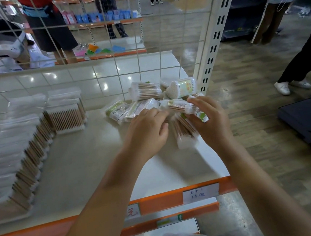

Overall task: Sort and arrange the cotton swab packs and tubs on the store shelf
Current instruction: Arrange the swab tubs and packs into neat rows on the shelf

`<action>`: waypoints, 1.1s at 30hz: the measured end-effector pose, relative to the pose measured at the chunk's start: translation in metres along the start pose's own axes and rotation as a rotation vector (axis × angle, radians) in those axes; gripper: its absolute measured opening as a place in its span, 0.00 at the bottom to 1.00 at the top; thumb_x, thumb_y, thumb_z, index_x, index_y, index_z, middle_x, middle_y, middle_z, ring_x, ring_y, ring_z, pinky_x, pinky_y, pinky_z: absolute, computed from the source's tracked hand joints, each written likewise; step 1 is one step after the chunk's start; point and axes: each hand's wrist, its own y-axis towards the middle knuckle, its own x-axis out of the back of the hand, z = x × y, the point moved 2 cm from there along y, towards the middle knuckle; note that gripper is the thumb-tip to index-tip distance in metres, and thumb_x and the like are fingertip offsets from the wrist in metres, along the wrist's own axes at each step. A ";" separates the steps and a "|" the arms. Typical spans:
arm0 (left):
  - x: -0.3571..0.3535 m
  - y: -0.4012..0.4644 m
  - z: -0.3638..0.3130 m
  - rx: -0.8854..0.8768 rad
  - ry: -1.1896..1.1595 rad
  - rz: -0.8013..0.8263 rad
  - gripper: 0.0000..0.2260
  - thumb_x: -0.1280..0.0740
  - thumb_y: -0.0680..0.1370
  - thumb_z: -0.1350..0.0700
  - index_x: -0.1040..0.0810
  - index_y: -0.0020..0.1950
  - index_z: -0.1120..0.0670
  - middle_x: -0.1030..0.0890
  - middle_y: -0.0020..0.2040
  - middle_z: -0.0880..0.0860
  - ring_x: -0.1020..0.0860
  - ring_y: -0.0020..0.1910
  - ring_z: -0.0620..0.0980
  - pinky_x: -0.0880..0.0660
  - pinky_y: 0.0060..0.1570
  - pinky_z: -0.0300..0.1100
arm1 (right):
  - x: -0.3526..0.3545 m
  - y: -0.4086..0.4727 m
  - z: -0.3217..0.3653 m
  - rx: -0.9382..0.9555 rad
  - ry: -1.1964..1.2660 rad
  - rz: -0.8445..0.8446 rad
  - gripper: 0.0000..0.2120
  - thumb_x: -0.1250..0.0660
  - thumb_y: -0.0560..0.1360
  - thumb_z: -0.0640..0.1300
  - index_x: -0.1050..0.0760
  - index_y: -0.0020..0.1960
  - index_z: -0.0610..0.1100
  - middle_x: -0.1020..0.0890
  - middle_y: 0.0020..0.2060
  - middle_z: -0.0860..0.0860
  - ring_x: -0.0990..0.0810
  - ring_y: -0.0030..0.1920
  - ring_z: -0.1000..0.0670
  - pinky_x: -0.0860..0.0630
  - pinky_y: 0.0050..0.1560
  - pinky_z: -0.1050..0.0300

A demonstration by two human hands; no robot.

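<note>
A loose heap of cotton swab packs [146,107] and round tubs [184,88] lies at the back right of the white shelf [90,162]. My left hand [148,130] has its fingers curled onto a pack at the front of the heap. My right hand [208,120] grips a swab pack [180,107] by its cotton end; another pack [184,132] lies blurred under it. On the left, flat clear swab boxes [65,117] stand in a row that runs toward me.
A wire grid back panel [115,68] closes the shelf's far side and a slotted white upright [212,45] stands at its right corner. The orange front rail [177,197] carries price labels. People stand in the aisles behind and to the right.
</note>
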 end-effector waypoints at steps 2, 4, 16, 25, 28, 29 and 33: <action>0.000 -0.001 0.000 -0.008 -0.009 -0.023 0.19 0.45 0.71 0.51 0.19 0.50 0.57 0.20 0.41 0.53 0.22 0.42 0.57 0.26 0.39 0.44 | 0.003 -0.003 0.001 0.010 0.007 -0.020 0.17 0.30 0.67 0.38 0.21 0.56 0.38 0.20 0.52 0.43 0.22 0.53 0.41 0.25 0.54 0.51; -0.002 -0.003 -0.001 -0.005 -0.022 -0.032 0.18 0.44 0.72 0.51 0.19 0.51 0.57 0.20 0.42 0.53 0.22 0.43 0.57 0.28 0.40 0.43 | 0.005 -0.005 0.002 0.020 0.012 -0.036 0.17 0.29 0.67 0.37 0.21 0.56 0.38 0.20 0.52 0.43 0.22 0.53 0.41 0.26 0.54 0.53; 0.016 -0.011 -0.009 0.160 -0.567 -0.140 0.29 0.47 0.76 0.37 0.23 0.39 0.63 0.25 0.31 0.51 0.28 0.32 0.45 0.33 0.35 0.41 | 0.005 -0.025 0.044 0.302 0.013 -0.218 0.16 0.30 0.69 0.29 0.24 0.55 0.40 0.22 0.50 0.39 0.25 0.52 0.44 0.29 0.55 0.58; 0.030 -0.033 -0.014 0.436 -1.438 -0.018 0.14 0.31 0.68 0.55 0.19 0.52 0.57 0.17 0.46 0.55 0.19 0.46 0.51 0.25 0.48 0.45 | -0.005 -0.034 0.067 0.379 0.036 -0.218 0.13 0.34 0.73 0.32 0.26 0.56 0.43 0.22 0.52 0.40 0.26 0.55 0.40 0.28 0.56 0.54; 0.032 -0.039 -0.014 0.453 -1.509 -0.029 0.12 0.30 0.68 0.58 0.20 0.51 0.57 0.17 0.45 0.54 0.19 0.44 0.50 0.22 0.44 0.41 | -0.009 -0.036 0.075 0.391 0.060 -0.218 0.15 0.34 0.71 0.29 0.25 0.55 0.41 0.22 0.51 0.38 0.27 0.56 0.40 0.29 0.57 0.53; 0.032 -0.040 -0.014 0.462 -1.526 -0.032 0.12 0.29 0.68 0.59 0.20 0.51 0.58 0.17 0.45 0.55 0.19 0.44 0.50 0.22 0.43 0.41 | -0.009 -0.038 0.076 0.395 0.068 -0.216 0.16 0.34 0.70 0.27 0.25 0.54 0.41 0.22 0.51 0.38 0.27 0.56 0.40 0.29 0.58 0.53; 0.032 -0.046 -0.005 0.495 -1.591 -0.011 0.15 0.29 0.67 0.62 0.21 0.53 0.60 0.18 0.48 0.57 0.19 0.45 0.52 0.22 0.42 0.43 | -0.009 -0.045 0.081 0.417 0.095 -0.154 0.20 0.36 0.67 0.25 0.26 0.55 0.41 0.25 0.54 0.41 0.27 0.58 0.41 0.30 0.60 0.53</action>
